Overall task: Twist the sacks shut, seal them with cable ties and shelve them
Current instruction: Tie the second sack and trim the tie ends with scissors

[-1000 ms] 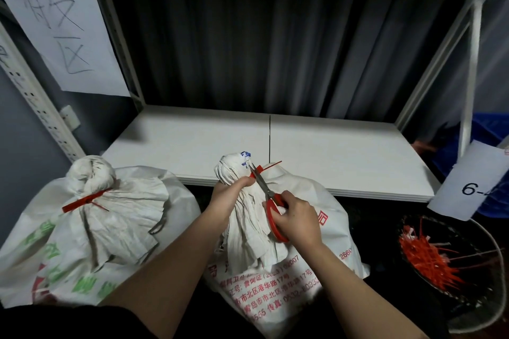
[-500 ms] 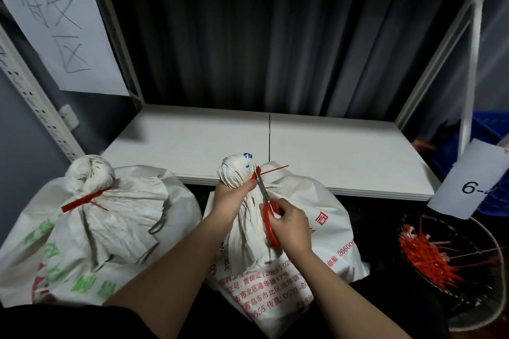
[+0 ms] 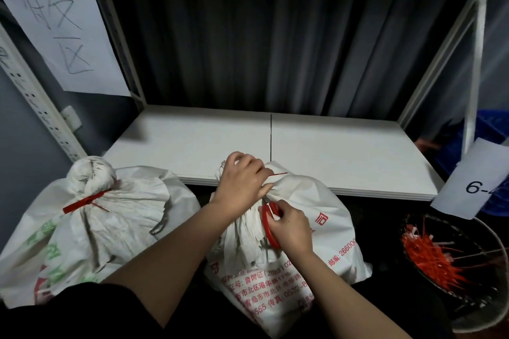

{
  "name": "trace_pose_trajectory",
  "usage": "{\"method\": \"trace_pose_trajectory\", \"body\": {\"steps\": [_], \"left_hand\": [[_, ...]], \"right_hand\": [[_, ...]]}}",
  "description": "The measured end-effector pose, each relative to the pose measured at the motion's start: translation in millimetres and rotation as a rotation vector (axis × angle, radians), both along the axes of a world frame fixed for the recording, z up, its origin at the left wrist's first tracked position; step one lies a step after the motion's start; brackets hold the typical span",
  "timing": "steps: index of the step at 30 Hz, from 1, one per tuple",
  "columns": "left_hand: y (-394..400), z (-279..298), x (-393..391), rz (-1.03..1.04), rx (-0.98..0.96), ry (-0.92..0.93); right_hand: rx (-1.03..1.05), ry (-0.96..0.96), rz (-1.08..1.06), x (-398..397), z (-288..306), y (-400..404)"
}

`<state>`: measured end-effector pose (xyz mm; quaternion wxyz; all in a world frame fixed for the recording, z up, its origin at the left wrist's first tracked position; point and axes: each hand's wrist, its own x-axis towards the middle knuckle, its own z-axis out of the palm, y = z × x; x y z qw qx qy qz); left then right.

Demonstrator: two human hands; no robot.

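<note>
The left hand (image 3: 245, 181) was clamped over the twisted neck of the middle sack (image 3: 300, 231), which stood in front of the white shelf (image 3: 344, 157). The right hand (image 3: 289, 226) gripped red scissors (image 3: 268, 224) against the neck, just below a red cable tie (image 3: 278, 174). A second tied sack (image 3: 91, 217) stood to the left.

2 bare forearms, no watch, no rings, no gloves seen. Left hand (image 3: 242, 183) and right hand (image 3: 289, 226) uncovered. Short nails on fingers (image 3: 265, 190). Dark black garment (image 3: 68, 311) at lower frame edge, plain, unmarked.
</note>
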<state>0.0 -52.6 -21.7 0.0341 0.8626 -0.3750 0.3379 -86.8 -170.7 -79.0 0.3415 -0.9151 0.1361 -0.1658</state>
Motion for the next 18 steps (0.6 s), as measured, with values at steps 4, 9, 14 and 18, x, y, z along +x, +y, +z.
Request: {"method": "trace_pose_trajectory", "body": {"steps": [4,9,14,18], "left_hand": [[-3.0,1.6,9.5,-0.043,-0.054,0.056],[-3.5,6.1,10.7,-0.029,-0.137,0.195],[-2.4,5.5,11.1,0.004,-0.164,0.236],[-1.8,4.2,11.4,-0.019,-0.197,0.266]], "right_hand": [[-0.025,0.028,-0.008,-2.4,0.8,-1.3],[-0.041,0.05,-0.023,0.2,0.2,1.9],[-0.061,0.06,-0.02,1.3,1.3,3.3],[-0.069,0.091,-0.002,2.6,0.0,1.9]]}}
